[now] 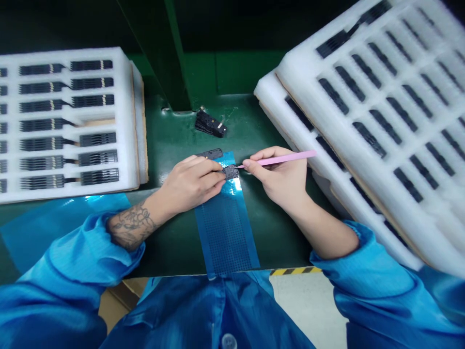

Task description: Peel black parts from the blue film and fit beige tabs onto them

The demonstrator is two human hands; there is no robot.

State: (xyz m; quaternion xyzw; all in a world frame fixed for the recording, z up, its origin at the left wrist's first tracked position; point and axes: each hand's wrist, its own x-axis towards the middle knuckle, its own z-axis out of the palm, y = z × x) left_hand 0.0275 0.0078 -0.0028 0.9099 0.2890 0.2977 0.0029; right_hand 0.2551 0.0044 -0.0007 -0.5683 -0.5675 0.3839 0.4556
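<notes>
My left hand (194,184) is closed on one end of a small black part (230,172), whose other end sticks out past the fingertips. In my right hand (281,177) is a thin pink tool (286,158), gripped like a pen. Its fine tip points left and meets the black part, as far as I can see. Beneath both lies a blue film strip (227,228) patterned with rows of small dark marks. Another flat black piece (214,153) rests just behind my left fingers, partly covered by them.
Stacked black pieces (209,124) sit farther back on the green bench (240,111). White foam trays (125,121) with slotted black parts stand at left; more foam trays (290,68) pile up tilted at right. A green post (163,58) rises behind. Blue film (54,223) lies under my left sleeve.
</notes>
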